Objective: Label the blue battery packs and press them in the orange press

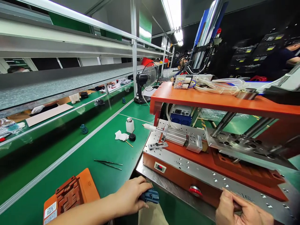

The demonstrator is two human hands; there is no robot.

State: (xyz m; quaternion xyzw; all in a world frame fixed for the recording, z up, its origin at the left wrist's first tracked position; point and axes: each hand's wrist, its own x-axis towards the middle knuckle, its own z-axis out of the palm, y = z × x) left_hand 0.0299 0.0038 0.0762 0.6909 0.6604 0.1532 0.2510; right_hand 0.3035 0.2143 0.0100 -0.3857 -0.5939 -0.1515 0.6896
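Bench scene, read from left to right with the orange-framed press (187, 179) as landmark. At far left of the press, one orange-brown slotted fixture (70, 195) is partly covered by the left forearm and cut off by the lower border; its label print is too small to read. Nearer the press, the left hand (133, 195) hides one end of a dark blue molded part (152, 196), whose full shape cannot be made out. In front of the press, the right hand (243, 207) is cropped below, and whether it grips the thin tan form along its upper edge cannot be told. Counted left of the press: two small blue pieces ( (83, 128) and (123, 100)) beyond the metal rail, one pair of tweezers (108, 163), one crumpled white tissue (122, 135), one thin wooden stick (128, 143), one white dispenser bottle (129, 125), one round black cap (132, 137) and, farther back, one black fan (142, 82). The press front bears one red button (195, 191) and one small display (160, 167). The molded part is pinched between the left hand's bent fingers, projecting past their tips toward the press; the right hand's fingers are curled, close to the front panel.
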